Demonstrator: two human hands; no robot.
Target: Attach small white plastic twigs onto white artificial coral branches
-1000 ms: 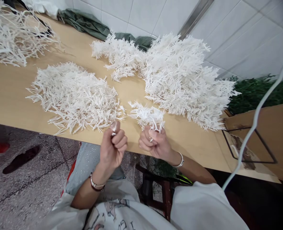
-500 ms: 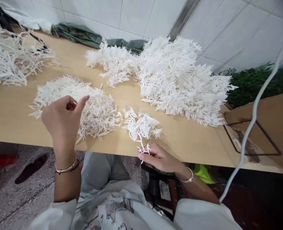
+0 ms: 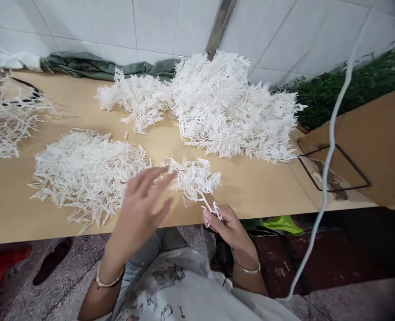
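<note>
My right hand point(image 3: 226, 225) pinches the stem of a small white plastic sprig cluster point(image 3: 194, 178) at the front edge of the wooden table point(image 3: 251, 187). The cluster's needles lie on the table just beyond my fingers. My left hand point(image 3: 140, 209) hovers blurred, fingers spread and holding nothing, between that cluster and a flat pile of white sprigs point(image 3: 84, 171) to the left. A large heap of white sprigs point(image 3: 227, 107) lies farther back, with a smaller heap point(image 3: 137, 98) to its left.
A cardboard box point(image 3: 374, 147) with green sprigs point(image 3: 351, 84) behind it stands at the right end. A white cable point(image 3: 327, 147) hangs in front of it. More white branches point(image 3: 3, 116) lie far left. Green cloth point(image 3: 93, 67) lies along the tiled wall.
My left hand dropped its piece onto the left pile, then swung back right with fingers open. My right hand kept hold of the cluster's stem. The view shifted left.
</note>
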